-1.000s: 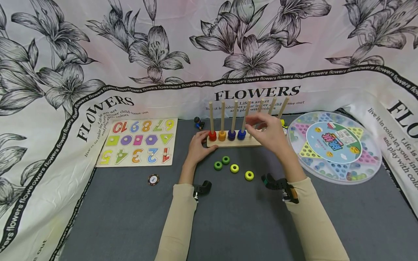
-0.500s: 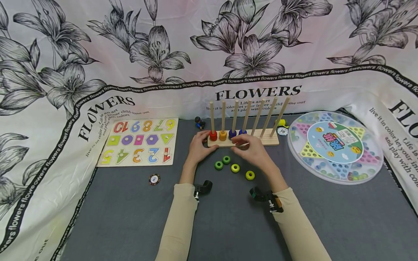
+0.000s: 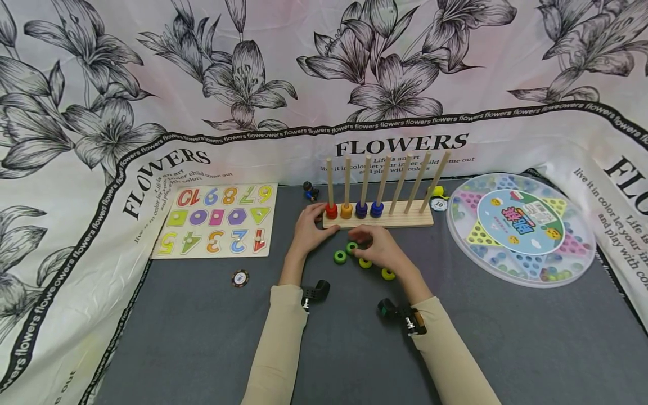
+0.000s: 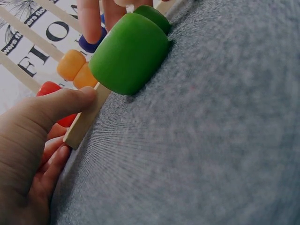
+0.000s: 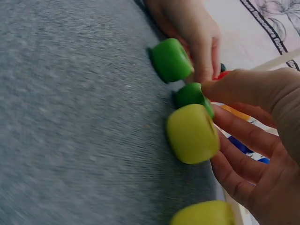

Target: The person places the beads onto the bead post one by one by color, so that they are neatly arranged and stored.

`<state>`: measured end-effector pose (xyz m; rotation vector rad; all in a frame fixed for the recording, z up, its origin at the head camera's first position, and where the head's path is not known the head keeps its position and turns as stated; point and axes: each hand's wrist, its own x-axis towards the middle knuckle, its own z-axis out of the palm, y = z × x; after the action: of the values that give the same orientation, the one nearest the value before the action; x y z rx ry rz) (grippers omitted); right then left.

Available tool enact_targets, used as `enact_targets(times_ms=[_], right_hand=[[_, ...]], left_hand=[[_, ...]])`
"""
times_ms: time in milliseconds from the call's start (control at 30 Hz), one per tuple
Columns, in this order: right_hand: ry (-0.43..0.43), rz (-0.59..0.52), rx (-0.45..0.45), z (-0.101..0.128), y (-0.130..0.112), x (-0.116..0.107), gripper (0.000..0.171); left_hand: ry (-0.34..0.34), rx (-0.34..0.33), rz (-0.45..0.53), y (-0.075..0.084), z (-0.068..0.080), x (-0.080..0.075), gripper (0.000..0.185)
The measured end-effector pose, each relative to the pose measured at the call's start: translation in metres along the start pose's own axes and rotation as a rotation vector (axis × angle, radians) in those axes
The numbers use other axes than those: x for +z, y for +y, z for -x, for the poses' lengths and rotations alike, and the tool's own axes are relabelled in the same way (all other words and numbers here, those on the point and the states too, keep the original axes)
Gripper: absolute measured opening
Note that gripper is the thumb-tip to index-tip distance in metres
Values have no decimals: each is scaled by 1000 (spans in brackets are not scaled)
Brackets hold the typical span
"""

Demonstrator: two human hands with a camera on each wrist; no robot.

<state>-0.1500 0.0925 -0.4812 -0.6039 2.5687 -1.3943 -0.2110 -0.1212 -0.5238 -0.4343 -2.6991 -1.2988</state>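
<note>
My left hand (image 3: 307, 232) grips the left end of a wooden peg rack (image 3: 412, 218), thumb at its front edge. The rack's pegs bear red beads (image 3: 331, 211), orange beads (image 3: 346, 211), dark blue beads (image 3: 361, 210) and blue beads (image 3: 377, 210); the three pegs on the right are bare. My right hand (image 3: 381, 247) is low before the rack, thumb and forefinger spread around a green bead (image 5: 191, 97). A second green bead (image 3: 340, 257) lies to its left. Two yellow beads (image 3: 388, 274) lie under and beside the right hand, partly hidden by it.
A number and shape board (image 3: 215, 220) lies left, with a round chip (image 3: 240, 278) before it. A round clear game board (image 3: 521, 229) lies right. Behind the rack are a small dark figure (image 3: 310, 191) and a yellow item (image 3: 436, 191). Printed flower cloth (image 3: 253, 157) hangs behind.
My right hand has moved from the fourth peg down and toward me to the loose green bead, uncovering the blue beads. My left hand keeps its grip on the rack.
</note>
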Motion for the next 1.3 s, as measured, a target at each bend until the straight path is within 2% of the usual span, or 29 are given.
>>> enact_targets(times_ms=[200,367,667,1000,1300], right_hand=[[13,12,7,1,-2,5,33],[65,2,-15,2,-3,1,31],[176,-63,-61,6,-16,-24,31],[281,11,-90,8,-39,-57,30],[376,45,-166,4,-57,-85,28]], left_hand=[[-3,-7,-4,0,0,1,67],[-6,-6,2,0,0,1,68],[-1,10,19,-1,-1,2,68],[-7,4,5,0,0,2,66],[-5,-1,9,1,1,1,67]])
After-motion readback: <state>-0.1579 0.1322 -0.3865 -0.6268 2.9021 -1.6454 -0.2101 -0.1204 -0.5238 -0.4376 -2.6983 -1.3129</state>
